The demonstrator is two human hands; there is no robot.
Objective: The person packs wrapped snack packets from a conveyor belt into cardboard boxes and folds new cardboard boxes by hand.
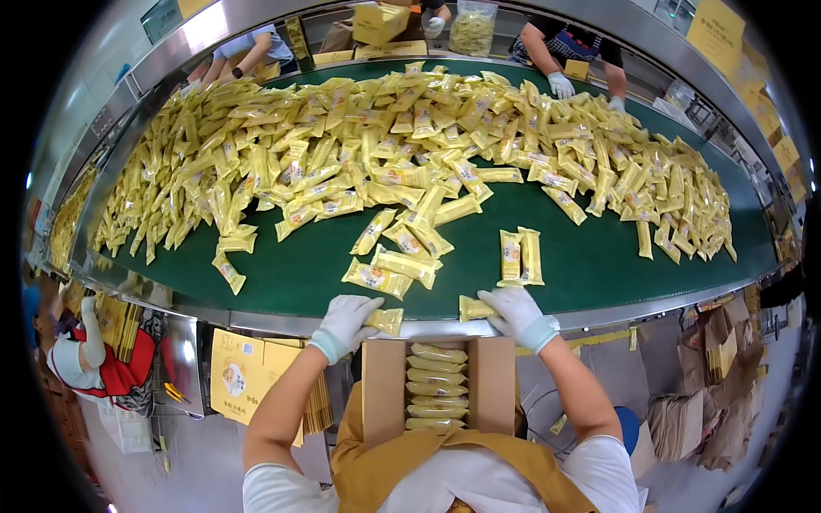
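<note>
My left hand [345, 321], in a white glove, is closed on a yellow packet [385, 321] at the near edge of the green belt [462, 295]. My right hand [516, 313], also gloved, grips another yellow packet [476, 309] at the same edge. Between my forearms stands an open cardboard box [384, 389] with a column of yellow packets [437, 376] inside. Two upright packets [521, 256] lie side by side just beyond my right hand. Several loose packets [389, 267] lie beyond my left hand.
A large heap of yellow packets [342, 137] covers the belt's far side. Co-workers' gloved hands [560, 85] reach in there. Flat yellow cartons [248, 376] stand at the lower left, near another person [81, 359]. Brown cardboard [684, 419] lies at the lower right.
</note>
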